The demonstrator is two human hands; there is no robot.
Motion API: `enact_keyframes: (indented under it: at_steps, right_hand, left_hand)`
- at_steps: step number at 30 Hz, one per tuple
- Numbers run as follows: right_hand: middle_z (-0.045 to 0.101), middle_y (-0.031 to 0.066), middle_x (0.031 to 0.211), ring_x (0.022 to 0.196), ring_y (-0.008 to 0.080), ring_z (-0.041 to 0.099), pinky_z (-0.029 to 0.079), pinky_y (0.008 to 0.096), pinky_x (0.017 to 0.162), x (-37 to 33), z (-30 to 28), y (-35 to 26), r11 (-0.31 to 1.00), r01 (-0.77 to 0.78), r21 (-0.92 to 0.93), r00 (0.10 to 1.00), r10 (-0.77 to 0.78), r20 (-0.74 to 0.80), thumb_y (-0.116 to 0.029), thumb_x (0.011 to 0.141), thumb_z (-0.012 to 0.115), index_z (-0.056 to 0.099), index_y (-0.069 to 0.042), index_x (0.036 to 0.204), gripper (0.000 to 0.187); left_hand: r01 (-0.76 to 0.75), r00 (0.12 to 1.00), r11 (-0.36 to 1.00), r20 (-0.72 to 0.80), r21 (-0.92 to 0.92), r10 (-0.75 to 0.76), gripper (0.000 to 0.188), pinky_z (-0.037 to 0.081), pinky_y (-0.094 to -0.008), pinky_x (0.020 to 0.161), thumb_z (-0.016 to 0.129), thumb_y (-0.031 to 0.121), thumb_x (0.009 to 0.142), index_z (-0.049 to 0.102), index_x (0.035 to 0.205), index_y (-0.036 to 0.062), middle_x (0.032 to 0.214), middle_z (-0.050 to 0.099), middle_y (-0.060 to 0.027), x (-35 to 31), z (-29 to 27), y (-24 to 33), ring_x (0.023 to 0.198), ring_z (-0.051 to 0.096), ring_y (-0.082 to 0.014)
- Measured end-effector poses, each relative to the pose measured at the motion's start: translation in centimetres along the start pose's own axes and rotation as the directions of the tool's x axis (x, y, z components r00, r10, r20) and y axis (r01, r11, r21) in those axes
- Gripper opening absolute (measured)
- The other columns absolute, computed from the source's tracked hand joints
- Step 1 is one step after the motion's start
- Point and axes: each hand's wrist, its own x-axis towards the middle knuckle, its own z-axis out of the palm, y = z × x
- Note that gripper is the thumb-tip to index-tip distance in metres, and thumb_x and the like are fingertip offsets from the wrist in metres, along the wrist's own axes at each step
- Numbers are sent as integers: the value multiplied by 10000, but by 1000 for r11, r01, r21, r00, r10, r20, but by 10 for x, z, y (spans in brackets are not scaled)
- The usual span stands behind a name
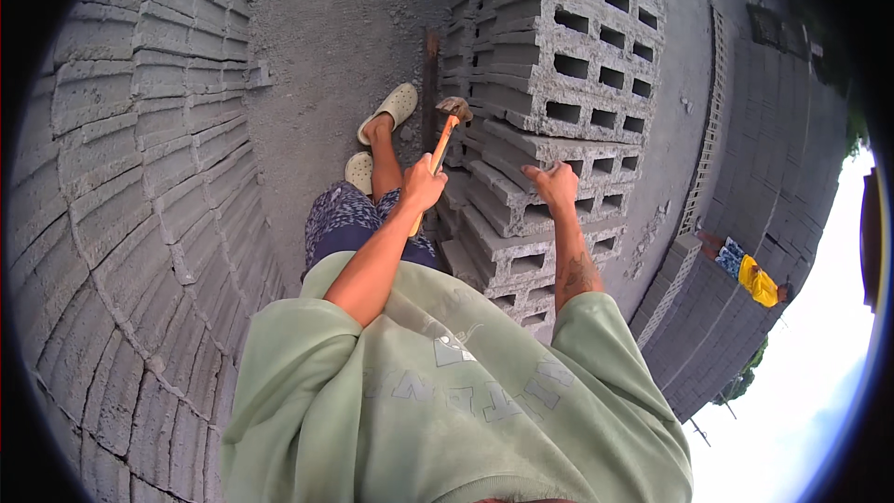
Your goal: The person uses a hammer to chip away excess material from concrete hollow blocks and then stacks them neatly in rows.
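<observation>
My left hand [424, 186] is wrapped round the orange-yellow handle of a hammer [453, 116]. Its dusty grey head points away from me, close to the side of a stack of hollow concrete blocks. On the right, my right hand [557, 188] has its fingers curled at the edge of a hollow concrete block [507, 182] in that stack, over the row of openings; some fingertips are hidden. This block and the ones beside it sit slightly askew, with a gap between them and the straighter blocks [596, 37] farther along.
A tall wall of stacked concrete blocks [140, 177] rises on my left. Between the stacks runs a gritty ground strip [317, 28], where my clogs [400, 104] stand near a rusty upright bar [431, 74]. Far right, a person in a yellow top [759, 281] is by more stacks.
</observation>
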Motion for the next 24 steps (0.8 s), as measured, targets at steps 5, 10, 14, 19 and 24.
enact_keyframes:
  at_steps: [5, 10, 14, 19, 24]
  right_hand:
    - [564, 175, 542, 547, 284, 590, 472, 379, 633, -9, -17, 16, 989, -44, 143, 998, 39, 39, -407, 606, 778, 570, 107, 693, 562]
    - [532, 167, 508, 509, 242, 541, 459, 373, 591, -6, -19, 8, 989, -27, 144, 999, 22, 38, -383, 600, 790, 526, 108, 616, 557]
    - [520, 171, 500, 503, 242, 534, 452, 379, 582, -9, -19, 16, 994, -26, 103, 1000, 24, 16, -357, 603, 791, 509, 116, 594, 551]
    - [516, 198, 502, 511, 301, 531, 451, 402, 611, -8, -19, 12, 991, 5, 135, 1000, -3, -15, -346, 610, 788, 518, 132, 603, 549]
    - [546, 225, 559, 563, 358, 550, 448, 429, 661, -6, -23, 8, 994, -25, 108, 998, 18, 66, -356, 613, 777, 525, 104, 588, 526]
  left_hand:
    - [-48, 982, 962, -190, -268, -4, 208, 496, -372, 661, 600, 162, 766, 545, 919, 32, 772, 629, -153, -1, 10, 28, 734, 639, -317]
    - [143, 972, 984, 174, 111, -160, 184, 484, -407, 675, 602, 121, 763, 525, 883, 3, 800, 625, -207, 21, 44, 6, 825, 639, -333]
    - [161, 985, 987, 61, 14, -162, 190, 487, -408, 686, 600, 106, 756, 519, 890, -2, 860, 639, -213, -11, 52, -5, 867, 643, -334]
    - [137, 985, 955, -65, -262, -159, 258, 479, -462, 799, 568, 122, 772, 543, 971, -41, 924, 615, -280, -4, 26, 32, 942, 592, -416]
    - [149, 948, 964, 246, 221, -203, 308, 463, -496, 826, 562, 112, 754, 524, 1018, -41, 938, 604, -303, 42, 27, 7, 950, 570, -453]
